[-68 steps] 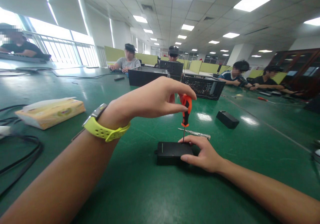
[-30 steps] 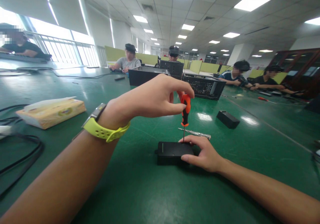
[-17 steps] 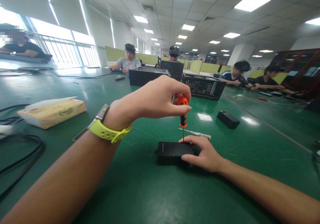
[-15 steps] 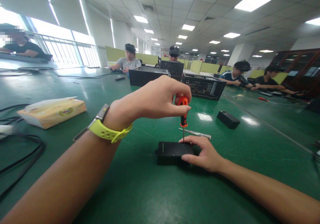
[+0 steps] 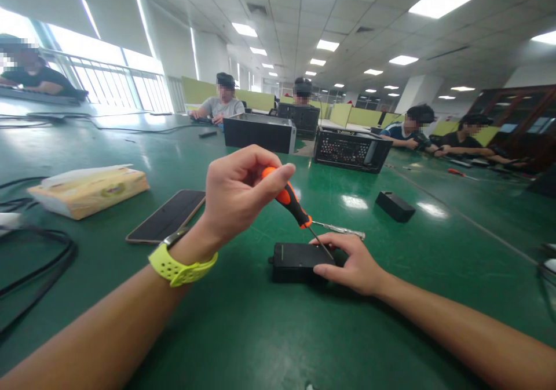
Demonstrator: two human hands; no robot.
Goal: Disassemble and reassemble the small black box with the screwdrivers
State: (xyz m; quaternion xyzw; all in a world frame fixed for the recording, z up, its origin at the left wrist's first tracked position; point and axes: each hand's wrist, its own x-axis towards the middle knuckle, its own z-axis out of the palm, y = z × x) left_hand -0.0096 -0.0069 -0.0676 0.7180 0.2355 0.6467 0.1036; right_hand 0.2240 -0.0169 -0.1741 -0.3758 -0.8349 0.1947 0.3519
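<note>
My left hand point(image 5: 243, 193), with a yellow-green watch band on its wrist, is closed around the handle of an orange and black screwdriver point(image 5: 292, 204). The screwdriver leans, its shaft slanting down to the right toward the top of a small black box point(image 5: 295, 257). Whether the tip touches the box I cannot tell, as it ends close to my right fingers. My right hand point(image 5: 350, 262) grips the right end of the box, which lies flat on the green table point(image 5: 278, 338). Just behind the box lies a thin clear-handled screwdriver point(image 5: 343, 230).
Another black box point(image 5: 395, 206) lies to the right. On the left are a phone point(image 5: 167, 216), a tissue pack point(image 5: 91, 192) and black cables point(image 5: 47, 262). Dark metal cases point(image 5: 351, 149) stand farther back. An orange screwdriver point(image 5: 457, 172) lies far right. Several people sit around the table.
My left hand has swung left, tipping the screwdriver from upright to a slant and uncovering the phone. My right hand and the box have stayed nearly in place.
</note>
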